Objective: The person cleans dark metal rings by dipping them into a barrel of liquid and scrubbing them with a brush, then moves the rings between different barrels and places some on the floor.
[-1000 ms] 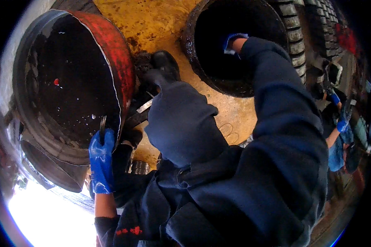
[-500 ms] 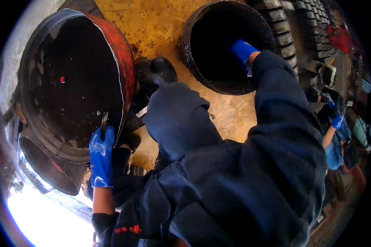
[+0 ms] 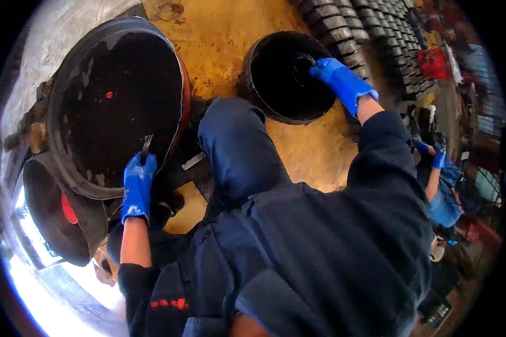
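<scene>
My left hand [image 3: 137,182], in a blue glove, is closed around a narrow metal tool [image 3: 147,145] whose kind I cannot make out. It is over the lower right rim of a large round drum [image 3: 59,137] with a dark inside and a red outer side. A small red spot [image 3: 109,95] shows in there. My right hand [image 3: 340,81], in a blue glove, grips a dark, glossy, rounded thing [image 3: 303,66] over the mouth of a black, coated bucket-like container [image 3: 246,78]. The dark inside hides most of that thing's shape.
My bent knee [image 3: 230,126] is between the two containers. Stacked ridged black blocks, like tyre treads [image 3: 343,33], stand beyond the bucket. Another person's blue-gloved hand [image 3: 439,159] is at the far right. A curved dark piece [image 3: 56,208] leans below the drum.
My right hand has risen out of the black container, bringing the dark glossy thing into sight. The view has shifted. My left hand keeps the metal tool at the drum's rim.
</scene>
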Demonstrator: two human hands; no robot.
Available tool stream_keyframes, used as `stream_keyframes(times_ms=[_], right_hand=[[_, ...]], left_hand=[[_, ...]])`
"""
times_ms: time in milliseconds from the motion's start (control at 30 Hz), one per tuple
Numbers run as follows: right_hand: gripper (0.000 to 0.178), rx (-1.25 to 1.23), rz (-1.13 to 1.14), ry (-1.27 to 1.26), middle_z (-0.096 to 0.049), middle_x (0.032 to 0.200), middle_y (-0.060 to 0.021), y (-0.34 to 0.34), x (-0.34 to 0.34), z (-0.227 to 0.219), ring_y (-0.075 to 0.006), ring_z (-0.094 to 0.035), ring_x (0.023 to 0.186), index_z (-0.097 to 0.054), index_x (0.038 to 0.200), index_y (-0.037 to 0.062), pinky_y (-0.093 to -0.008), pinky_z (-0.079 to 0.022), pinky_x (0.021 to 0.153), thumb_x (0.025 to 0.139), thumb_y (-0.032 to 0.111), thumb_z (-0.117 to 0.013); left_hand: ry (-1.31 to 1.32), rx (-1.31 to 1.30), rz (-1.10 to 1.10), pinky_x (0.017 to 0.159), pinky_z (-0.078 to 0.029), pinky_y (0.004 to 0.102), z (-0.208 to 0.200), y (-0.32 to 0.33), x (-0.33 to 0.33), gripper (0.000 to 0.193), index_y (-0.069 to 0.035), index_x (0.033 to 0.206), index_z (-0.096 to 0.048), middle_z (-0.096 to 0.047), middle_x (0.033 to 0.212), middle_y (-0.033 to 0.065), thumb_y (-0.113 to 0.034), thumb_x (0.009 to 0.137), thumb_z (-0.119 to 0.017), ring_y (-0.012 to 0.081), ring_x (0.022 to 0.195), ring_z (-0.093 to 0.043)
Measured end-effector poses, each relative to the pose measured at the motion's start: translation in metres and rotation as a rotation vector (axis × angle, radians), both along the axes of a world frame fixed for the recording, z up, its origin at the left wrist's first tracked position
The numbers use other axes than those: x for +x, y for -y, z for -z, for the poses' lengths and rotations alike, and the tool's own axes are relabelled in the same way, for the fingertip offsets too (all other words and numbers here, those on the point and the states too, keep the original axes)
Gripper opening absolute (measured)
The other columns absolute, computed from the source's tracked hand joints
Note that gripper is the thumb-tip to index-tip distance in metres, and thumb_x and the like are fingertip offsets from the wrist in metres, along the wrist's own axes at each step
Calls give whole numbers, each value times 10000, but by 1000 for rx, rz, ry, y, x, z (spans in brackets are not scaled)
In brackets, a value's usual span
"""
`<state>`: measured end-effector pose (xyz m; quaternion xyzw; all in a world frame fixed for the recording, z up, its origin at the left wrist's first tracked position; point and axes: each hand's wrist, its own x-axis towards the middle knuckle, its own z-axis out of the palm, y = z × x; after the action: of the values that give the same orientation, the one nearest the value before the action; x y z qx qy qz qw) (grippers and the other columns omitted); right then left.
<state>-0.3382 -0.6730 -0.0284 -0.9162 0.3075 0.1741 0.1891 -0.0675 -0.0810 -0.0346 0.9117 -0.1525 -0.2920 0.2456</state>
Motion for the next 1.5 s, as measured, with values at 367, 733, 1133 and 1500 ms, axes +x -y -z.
stream_keyframes(times_ms=[367,733,1133,1500], right_hand=[[290,567,285,514,-758,928,-62,-138,87,-202,-150,-683,844,-759,1054,4,-292,-522,787,879,231,-801],[291,831,-121,537,-759,967,-77,-354,282,-172,-150,-682,884,-757,1075,-2,-310,-520,876,885,212,-816],[361,523,-715,546,-760,1011,-168,-544,333,-86,-362,-721,935,-736,1153,62,-438,-550,859,907,313,-652],[661,284,-430,252,-725,1182,-217,-393,356,-73,-347,-687,1119,-690,1241,-9,-419,-517,993,831,506,-744]], left_hand=[[-415,-640,-398,964,-518,364,-69,-27,-1,380,-27,1250,-659,-733,1183,118,-302,988,-646,242,1090,-696],[-832,-1394,-598,999,-542,432,-66,-83,75,390,-3,1274,-655,-715,1213,168,-301,1028,-605,313,1114,-688],[-1068,-1492,-1357,1064,-481,512,-41,-105,109,741,10,1311,-637,-679,1288,205,-638,960,-564,374,1138,-656],[-535,-1270,-876,1054,-509,372,-64,-125,105,302,17,1203,-681,-733,1176,172,-194,990,-648,292,1121,-692]])
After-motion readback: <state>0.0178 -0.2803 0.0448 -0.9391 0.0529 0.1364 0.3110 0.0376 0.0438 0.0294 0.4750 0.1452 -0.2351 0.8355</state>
